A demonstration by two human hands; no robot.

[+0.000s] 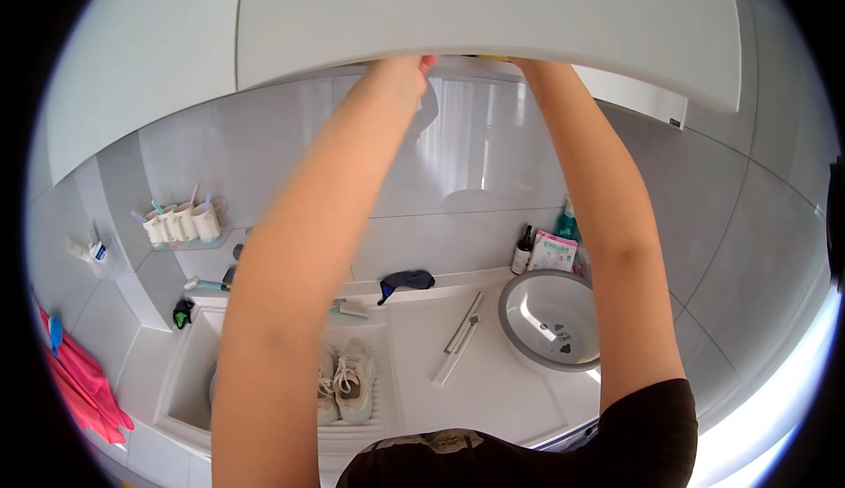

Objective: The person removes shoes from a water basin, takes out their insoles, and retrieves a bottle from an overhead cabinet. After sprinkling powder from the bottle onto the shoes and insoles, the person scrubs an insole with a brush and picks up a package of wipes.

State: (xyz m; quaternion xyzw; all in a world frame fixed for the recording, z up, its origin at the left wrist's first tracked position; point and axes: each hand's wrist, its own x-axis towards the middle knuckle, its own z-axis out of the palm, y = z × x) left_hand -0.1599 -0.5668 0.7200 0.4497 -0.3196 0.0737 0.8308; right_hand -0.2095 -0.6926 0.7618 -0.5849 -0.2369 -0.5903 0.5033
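Both my arms reach up behind the lower edge of a raised white cabinet door (488, 8). Only the base of my left hand (405, 67) shows under that edge, with a bit of reddish fingertip beside it; the rest is covered. My right hand (531, 63) is hidden almost from the wrist up. Between the two wrists, a thin yellow strip (495, 58) peeks out below the door; what it belongs to cannot be made out. Whether either hand holds anything is out of sight.
Below are a sink with a ribbed washboard (387, 404), a pair of white sneakers (355, 381), a grey-rimmed basin (506, 325), a dark cloth (406, 283) and a metal bar (459, 338). Bottles and a pink packet (553, 251) stand behind. Toothbrush cups (183, 222) hang left.
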